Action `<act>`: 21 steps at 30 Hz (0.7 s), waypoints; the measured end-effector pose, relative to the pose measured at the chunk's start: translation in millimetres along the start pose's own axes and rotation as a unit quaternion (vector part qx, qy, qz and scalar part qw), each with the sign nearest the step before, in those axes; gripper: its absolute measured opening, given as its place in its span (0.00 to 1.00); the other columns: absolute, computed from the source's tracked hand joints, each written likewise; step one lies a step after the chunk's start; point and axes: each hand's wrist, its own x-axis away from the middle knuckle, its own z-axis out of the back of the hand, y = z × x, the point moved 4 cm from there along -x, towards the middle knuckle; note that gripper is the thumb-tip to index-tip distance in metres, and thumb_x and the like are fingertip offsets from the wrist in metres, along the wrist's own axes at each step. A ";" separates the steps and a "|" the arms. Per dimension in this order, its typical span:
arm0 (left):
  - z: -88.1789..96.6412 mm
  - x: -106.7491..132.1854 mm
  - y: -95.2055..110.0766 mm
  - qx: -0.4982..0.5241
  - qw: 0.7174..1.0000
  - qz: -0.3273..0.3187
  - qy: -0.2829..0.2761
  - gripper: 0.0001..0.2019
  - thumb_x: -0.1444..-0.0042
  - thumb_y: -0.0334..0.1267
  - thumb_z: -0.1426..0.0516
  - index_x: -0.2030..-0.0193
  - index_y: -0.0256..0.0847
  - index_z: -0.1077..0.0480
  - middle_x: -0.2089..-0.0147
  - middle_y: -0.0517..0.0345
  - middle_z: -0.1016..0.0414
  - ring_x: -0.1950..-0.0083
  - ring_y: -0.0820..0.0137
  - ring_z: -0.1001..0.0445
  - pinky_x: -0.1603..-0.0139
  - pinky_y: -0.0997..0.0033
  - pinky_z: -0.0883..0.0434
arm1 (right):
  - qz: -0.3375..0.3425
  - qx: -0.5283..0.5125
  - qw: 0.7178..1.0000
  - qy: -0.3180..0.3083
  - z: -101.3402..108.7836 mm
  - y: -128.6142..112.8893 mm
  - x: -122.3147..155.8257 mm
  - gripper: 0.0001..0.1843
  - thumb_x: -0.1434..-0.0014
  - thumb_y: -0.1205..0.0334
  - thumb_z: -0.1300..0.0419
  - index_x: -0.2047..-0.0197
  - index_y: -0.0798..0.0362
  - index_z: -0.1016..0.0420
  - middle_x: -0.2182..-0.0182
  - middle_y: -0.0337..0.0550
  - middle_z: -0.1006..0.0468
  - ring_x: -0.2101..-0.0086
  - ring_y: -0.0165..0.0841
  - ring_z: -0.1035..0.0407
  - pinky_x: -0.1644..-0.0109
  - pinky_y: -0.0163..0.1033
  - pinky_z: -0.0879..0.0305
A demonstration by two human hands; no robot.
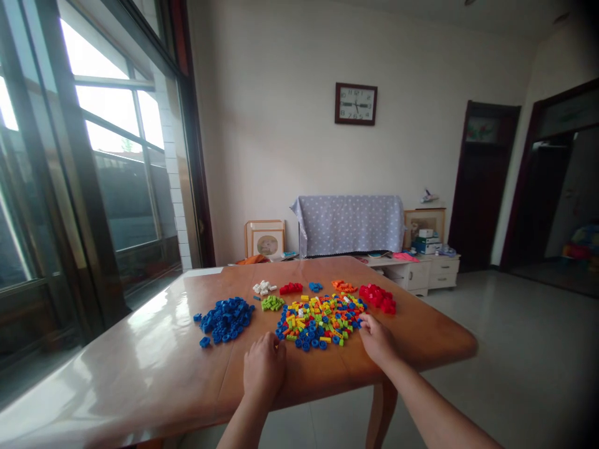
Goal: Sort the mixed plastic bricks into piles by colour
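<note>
A mixed pile of small toy building bricks (322, 318), in yellow, green, orange, red and blue with round blue pieces at its front, lies on the wooden table (178, 368). At the pile's left front corner rests my left hand (264, 363), fingers curled in; what they hold, if anything, is hidden. My right hand (378, 340) is at the pile's right edge with thumb and fingers closed together. Blue bits show by those fingertips, but whether one is gripped is not clear. Left of the mix sits a large heap of blue pieces (228, 319).
Behind the mix are small groups: white bricks (264, 287), green bricks (272, 303), red bricks (291, 288), blue bricks (316, 287) and orange bricks (344, 286). A larger red heap (378, 298) lies at the right. A low cabinet (435, 271) stands beyond the table.
</note>
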 end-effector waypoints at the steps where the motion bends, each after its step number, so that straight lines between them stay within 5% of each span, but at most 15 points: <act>1: -0.5 -0.1 -0.6 0.003 1.000 -0.002 0.005 0.08 0.37 0.42 0.48 0.65 0.44 0.32 0.60 0.54 0.22 0.56 0.63 0.26 0.60 0.69 0.41 | 0.002 0.008 1.000 0.001 -0.1 -1.2 0.4 0.19 0.43 0.62 0.47 0.49 0.48 0.26 0.56 0.45 0.19 0.57 0.37 0.24 0.53 0.39 0.32; 11: 1.2 0.9 -2.0 0.009 1.000 -0.001 -0.001 0.07 0.38 0.41 0.49 0.64 0.44 0.32 0.57 0.54 0.22 0.53 0.62 0.27 0.59 0.67 0.41 | 0.011 -0.070 0.997 -0.010 0.8 -4.3 2.9 0.16 0.43 0.59 0.49 0.55 0.48 0.26 0.62 0.42 0.18 0.63 0.37 0.23 0.60 0.38 0.30; 21: 1.7 2.1 -1.4 -0.007 1.000 -0.001 -0.006 0.08 0.38 0.41 0.49 0.63 0.44 0.31 0.56 0.53 0.21 0.52 0.61 0.26 0.58 0.67 0.41 | 0.024 -0.076 0.997 -0.012 -0.7 -3.1 -2.8 0.30 0.44 0.64 0.51 0.38 0.45 0.32 0.42 0.43 0.25 0.44 0.37 0.30 0.40 0.41 0.36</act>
